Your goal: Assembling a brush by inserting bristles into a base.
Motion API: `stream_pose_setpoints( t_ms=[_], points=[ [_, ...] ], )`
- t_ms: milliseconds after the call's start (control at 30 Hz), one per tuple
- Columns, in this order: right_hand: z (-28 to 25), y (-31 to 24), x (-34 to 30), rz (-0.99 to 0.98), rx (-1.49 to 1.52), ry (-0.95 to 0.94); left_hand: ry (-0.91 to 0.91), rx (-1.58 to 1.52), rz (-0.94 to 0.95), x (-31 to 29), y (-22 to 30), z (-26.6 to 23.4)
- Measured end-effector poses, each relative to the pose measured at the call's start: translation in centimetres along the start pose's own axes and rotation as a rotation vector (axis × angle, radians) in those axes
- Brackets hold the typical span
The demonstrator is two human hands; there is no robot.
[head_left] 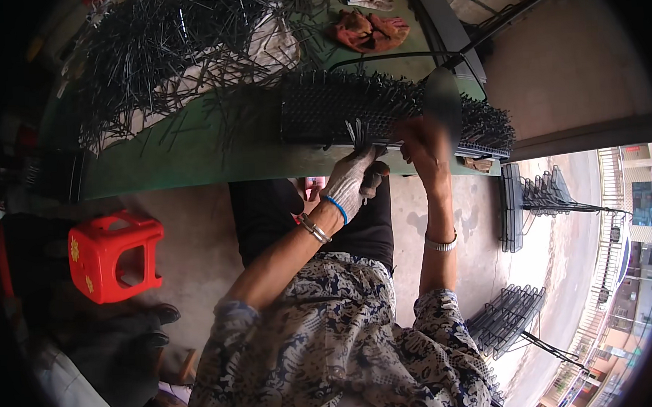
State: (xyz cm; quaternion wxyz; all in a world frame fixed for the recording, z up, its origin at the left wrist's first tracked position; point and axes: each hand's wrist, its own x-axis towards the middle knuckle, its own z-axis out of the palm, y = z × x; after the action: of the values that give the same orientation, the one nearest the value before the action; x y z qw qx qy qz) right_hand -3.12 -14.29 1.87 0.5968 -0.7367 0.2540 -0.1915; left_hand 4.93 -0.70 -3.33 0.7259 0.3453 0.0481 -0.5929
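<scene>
My left hand (354, 177), in a whitish work glove with dark fingertips, is closed around a small bundle of thin dark rods (356, 132) that stick up past the fingers. It is at the table's near edge, just in front of a long black perforated rack (322, 115). Many short dark rods stand in the rack, thickest toward its right end. My bare right hand (427, 144) is over the rack's front side, its fingers drawn together. A blurred patch covers part of that hand, and whatever its fingertips hold cannot be made out.
A tangled heap of dark rods (167, 58) lies on cloth on the green table (193, 162). Behind the rack is a reddish cloth (371, 31). A red plastic stool (114, 256) stands on the floor at left. Stacked black wire racks (509, 315) are at right.
</scene>
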Motion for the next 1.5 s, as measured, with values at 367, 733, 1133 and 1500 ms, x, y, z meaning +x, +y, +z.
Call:
stream_pose_setpoints(
  t_ms=[367, 733, 1133, 1500],
  points=[
    [-0.6, 2.2, 2.9, -0.518, -0.572, 0.715, 0.227, -0.024, 0.049, 0.8, 0.0, -0.3],
    [0.5, 2.2, 2.7, -0.42, -0.869, 0.534, 0.1, 0.006, 0.043, -0.1, 0.2, 0.0],
    [0.5, -0.2, -0.2, 0.095, -0.145, 0.061, 0.032, 0.191, 0.081, -1.1, -0.2, 1.0],
    [0.2, 0.3, -0.1, 0.076, 0.219, 0.046, 0.049, 0.204, 0.012, -1.5, 0.5, 1.2]
  ],
)
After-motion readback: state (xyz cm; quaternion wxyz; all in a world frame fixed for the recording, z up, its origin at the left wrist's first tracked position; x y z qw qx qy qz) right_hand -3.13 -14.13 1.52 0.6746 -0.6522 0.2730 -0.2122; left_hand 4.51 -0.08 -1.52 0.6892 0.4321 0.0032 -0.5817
